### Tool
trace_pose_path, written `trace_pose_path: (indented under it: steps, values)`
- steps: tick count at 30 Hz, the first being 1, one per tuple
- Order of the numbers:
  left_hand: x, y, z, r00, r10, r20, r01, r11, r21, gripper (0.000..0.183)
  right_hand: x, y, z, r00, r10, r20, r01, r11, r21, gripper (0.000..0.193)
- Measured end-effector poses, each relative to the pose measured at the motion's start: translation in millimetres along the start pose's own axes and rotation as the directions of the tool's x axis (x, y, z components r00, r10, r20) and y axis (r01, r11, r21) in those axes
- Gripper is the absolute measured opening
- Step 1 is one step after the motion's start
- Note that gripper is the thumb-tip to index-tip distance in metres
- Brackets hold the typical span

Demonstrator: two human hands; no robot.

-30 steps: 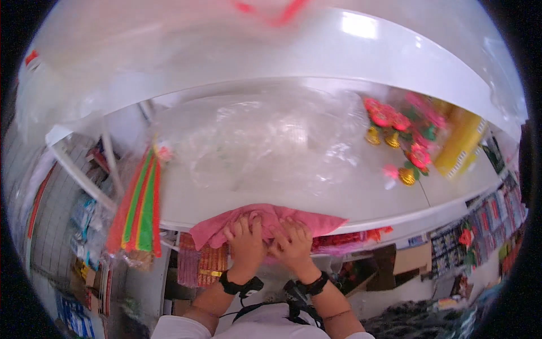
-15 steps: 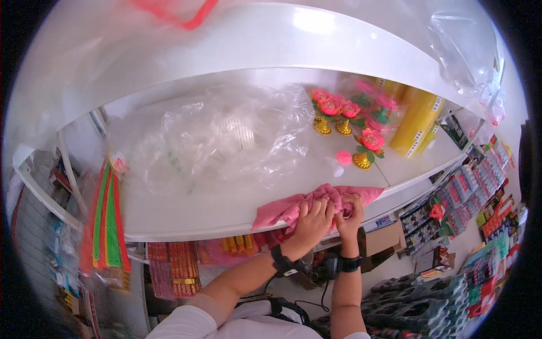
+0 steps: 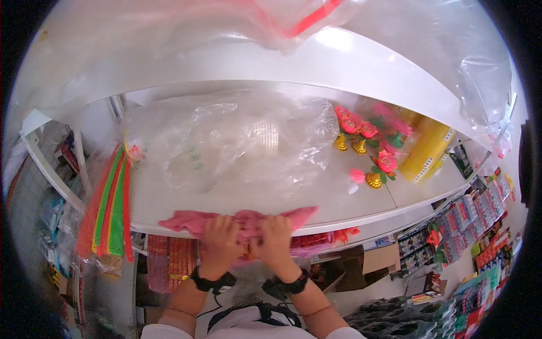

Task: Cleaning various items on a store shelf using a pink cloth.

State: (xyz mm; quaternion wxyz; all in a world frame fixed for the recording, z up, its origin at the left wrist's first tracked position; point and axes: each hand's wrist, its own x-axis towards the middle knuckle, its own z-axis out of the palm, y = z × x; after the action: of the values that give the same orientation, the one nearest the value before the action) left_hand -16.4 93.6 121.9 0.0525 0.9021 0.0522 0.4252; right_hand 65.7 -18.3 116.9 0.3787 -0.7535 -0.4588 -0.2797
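Note:
A pink cloth (image 3: 245, 220) lies bunched along the front edge of the white shelf (image 3: 361, 203). My left hand (image 3: 221, 240) is closed over its middle part, fingers curled on the fabric. Beside it, my right hand (image 3: 275, 240) grips the cloth too, with one end reaching out to the right. Dark bands circle both wrists. Behind the cloth spreads a large clear plastic bag (image 3: 226, 152) with pale, stacked-looking contents, hard to make out.
Pink lotus flowers on gold stands (image 3: 373, 181) and yellow rolls (image 3: 427, 150) stand at the shelf's right. Red, green and yellow strips (image 3: 110, 209) hang at its left end. Red-gold packets (image 3: 169, 260) sit below. A plastic-covered upper shelf (image 3: 254, 62) overhangs.
Both hands have moved left along the shelf's front edge, taking the pink cloth with them. The whole view has shifted slightly.

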Motion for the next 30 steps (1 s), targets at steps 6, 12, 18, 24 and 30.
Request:
trace_pose_path:
  steps: [6, 12, 18, 24, 30]
  values:
    - [-18.3, -76.3, -48.8, 0.969, -0.073, -0.236, 0.104, 0.987, 0.123, 0.02, 31.6, -80.9, 61.2, 0.97, -0.112, 0.217, 0.101, 0.993, 0.061, 0.028]
    - [-24.7, -90.9, -58.7, 0.97, -0.156, -0.188, 0.182, 0.975, 0.131, 0.016, 36.9, -90.8, 74.8, 0.957, -0.106, 0.271, 0.074, 0.989, 0.127, 0.029]
    - [-9.4, -55.2, -35.9, 0.983, -0.062, -0.171, 0.086, 0.987, 0.138, 0.018, 32.9, -52.8, 39.4, 0.971, -0.013, 0.239, -0.029, 0.985, 0.169, 0.028]
    - [17.7, 22.4, 10.3, 0.997, 0.065, -0.038, -0.066, 0.997, -0.027, 0.02, 11.5, 21.9, -31.4, 0.991, 0.128, 0.039, -0.132, 0.986, 0.101, 0.024]
    - [57.4, 123.7, 81.6, 0.964, 0.257, 0.061, -0.241, 0.95, -0.198, 0.019, -18.5, 116.3, -105.4, 0.955, 0.201, -0.218, -0.222, 0.972, -0.079, 0.021]
